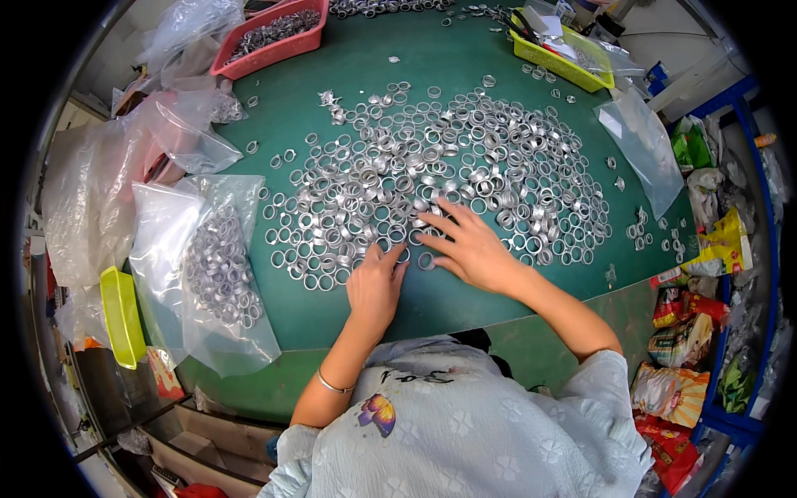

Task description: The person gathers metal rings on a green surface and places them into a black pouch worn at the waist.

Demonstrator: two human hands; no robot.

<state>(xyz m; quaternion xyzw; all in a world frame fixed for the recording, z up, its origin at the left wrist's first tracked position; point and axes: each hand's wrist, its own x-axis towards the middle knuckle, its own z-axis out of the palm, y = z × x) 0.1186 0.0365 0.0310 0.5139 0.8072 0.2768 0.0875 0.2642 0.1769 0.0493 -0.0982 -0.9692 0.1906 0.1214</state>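
A broad spread of small silver metal rings [432,170] covers the green table [448,303]. My left hand [374,286] lies flat at the near edge of the spread, fingertips touching rings, holding nothing. My right hand [469,245] rests beside it with fingers splayed over the rings. A single ring [426,261] lies between the two hands, just by my right fingertips.
A clear plastic bag [220,274] holding several rings lies at the left, with more bags behind it. A red basket [274,37] of rings stands at the back left, a yellow basket [560,58] at the back right. An empty clear bag [643,149] lies at the right.
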